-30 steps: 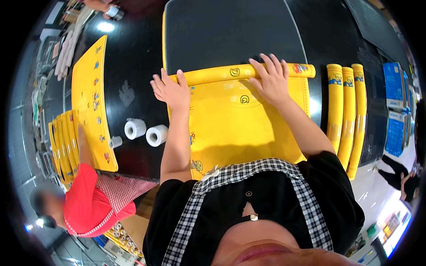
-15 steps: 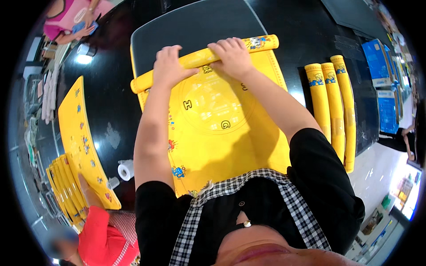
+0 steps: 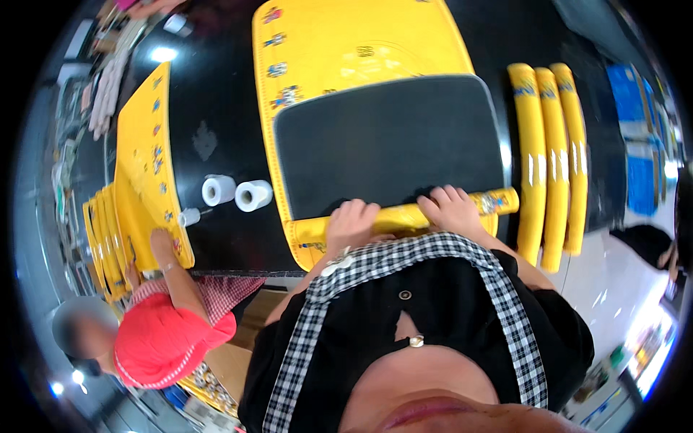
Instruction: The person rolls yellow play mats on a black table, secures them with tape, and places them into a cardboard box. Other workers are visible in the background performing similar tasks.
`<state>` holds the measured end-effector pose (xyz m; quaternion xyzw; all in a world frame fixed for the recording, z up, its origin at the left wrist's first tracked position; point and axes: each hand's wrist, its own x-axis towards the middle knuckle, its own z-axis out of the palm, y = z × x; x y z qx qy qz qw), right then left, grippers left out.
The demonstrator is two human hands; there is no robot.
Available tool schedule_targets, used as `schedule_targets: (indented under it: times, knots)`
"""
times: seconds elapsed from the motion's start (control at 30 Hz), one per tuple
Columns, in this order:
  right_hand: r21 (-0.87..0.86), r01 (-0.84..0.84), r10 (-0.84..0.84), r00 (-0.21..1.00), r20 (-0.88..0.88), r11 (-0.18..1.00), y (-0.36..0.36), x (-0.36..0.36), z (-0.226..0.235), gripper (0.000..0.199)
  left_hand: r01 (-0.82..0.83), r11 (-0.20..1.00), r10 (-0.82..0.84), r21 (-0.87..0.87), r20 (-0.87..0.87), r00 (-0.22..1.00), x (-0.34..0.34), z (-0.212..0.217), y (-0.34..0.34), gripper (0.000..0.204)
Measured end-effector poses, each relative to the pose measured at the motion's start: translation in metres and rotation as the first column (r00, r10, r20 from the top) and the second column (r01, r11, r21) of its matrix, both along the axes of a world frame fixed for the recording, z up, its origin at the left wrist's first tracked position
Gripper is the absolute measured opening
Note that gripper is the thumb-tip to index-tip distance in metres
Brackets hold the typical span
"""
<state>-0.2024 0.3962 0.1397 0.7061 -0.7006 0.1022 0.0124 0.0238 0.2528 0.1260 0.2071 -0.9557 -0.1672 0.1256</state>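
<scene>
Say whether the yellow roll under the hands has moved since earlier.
Yes: the yellow roll moved toward the person, from beyond the white rolls to nearer.

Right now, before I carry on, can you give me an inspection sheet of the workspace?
Surface: glossy black table with a pale smudge.
Job's things: yellow roll along the dark sheet's near edge; printed yellow sheet beyond.
Clutter: two white rolls and a smaller roll left; three yellow tubes right.
Grippers: left hand and right hand, both on the yellow roll.
Cables: nothing seen.
Surroundings: co-worker in red, left, touching a yellow mat; blue boxes right.
</scene>
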Motion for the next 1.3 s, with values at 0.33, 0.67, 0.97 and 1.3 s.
schedule_targets:
  times: [0.33,0.67,0.97,1.3]
  knots:
    - [-0.369,0.622,-0.598,0.778,0.192,0.691,0.007,-0.05,-0.047,0.064,-0.696,0.681,0.732,0.228,-0.216,0.646,0.061,-0.067,-0.045,0.034]
    - [-0.096,0.889,-0.777,0.441,0.449,0.448,0.017,-0.067,-0.097,0.084,-0.686,0.719,0.688,0.114,-0.261,0.677,0.048,-0.103,-0.065,0.041]
    - [-0.031,0.851,-0.814,0.512,0.274,0.525,-0.035,-0.079,-0.07,0.052,-0.25,0.897,0.325,-0.364,0.164,0.931,-0.011,-0.069,-0.049,0.058]
    - [-0.412,0.364,-0.258,0.921,0.291,0.835,-0.085,-0.036,-0.102,0.043,-0.149,0.977,0.124,-0.151,-0.16,0.979,-0.076,-0.061,-0.151,0.031]
